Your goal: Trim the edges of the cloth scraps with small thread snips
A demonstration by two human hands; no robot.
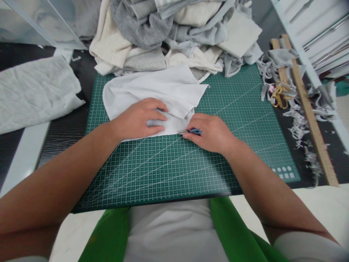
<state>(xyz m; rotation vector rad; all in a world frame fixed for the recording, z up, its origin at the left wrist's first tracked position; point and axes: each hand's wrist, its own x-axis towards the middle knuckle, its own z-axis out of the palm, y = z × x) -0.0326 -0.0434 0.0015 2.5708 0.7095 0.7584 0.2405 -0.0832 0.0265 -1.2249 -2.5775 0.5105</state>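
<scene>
A piece of white fabric (152,87) lies loosely folded on the green cutting mat (163,167). My left hand (141,118) rests flat on the fabric with its fingers spread, pressing near the lower edge. At the fabric's lower right corner, my right hand (209,133) is closed around small blue-handled thread snips (195,131). Their metal tips point left and lie at the fabric's edge. Most of the snips' body is hidden by my fingers, so I cannot tell whether the blades are apart.
A heap of grey and cream fabric (174,40) covers the mat's far edge. Another pale grey cloth (38,91) lies at left. On the right are wooden rulers (313,120), gold-handled scissors (278,97) and fabric scraps (298,122). A clear plastic bin (54,22) stands at the back left.
</scene>
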